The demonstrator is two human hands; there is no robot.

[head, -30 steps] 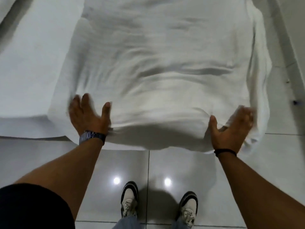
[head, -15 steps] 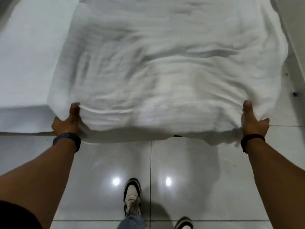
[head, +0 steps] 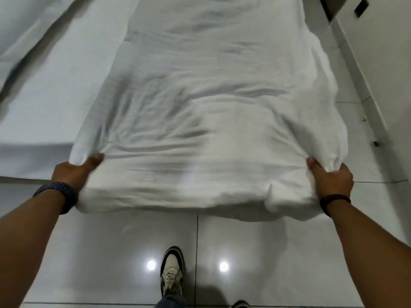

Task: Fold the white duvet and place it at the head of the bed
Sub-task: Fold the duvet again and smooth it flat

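The white duvet (head: 211, 112) lies as a long folded strip down the right part of the bed (head: 51, 90), and its near end hangs out past the foot of the bed over the floor. My left hand (head: 74, 172) grips the near left corner, thumb on top. At the near right corner my right hand (head: 331, 176) clutches a bunch of the fabric. Both hands hold the near end lifted and stretched between them. The far end of the duvet runs out of view at the top.
Glossy grey floor tiles (head: 111, 252) lie below, with my shoe (head: 172, 272) on them. A white wall or cabinet (head: 378, 63) with a skirting runs close along the right side of the bed. A loose white sheet fold (head: 26, 25) lies at the upper left.
My hands went from lying flat on the duvet's near end to gripping its two near corners. The near end has been lifted and pulled toward me, and I have stepped back.
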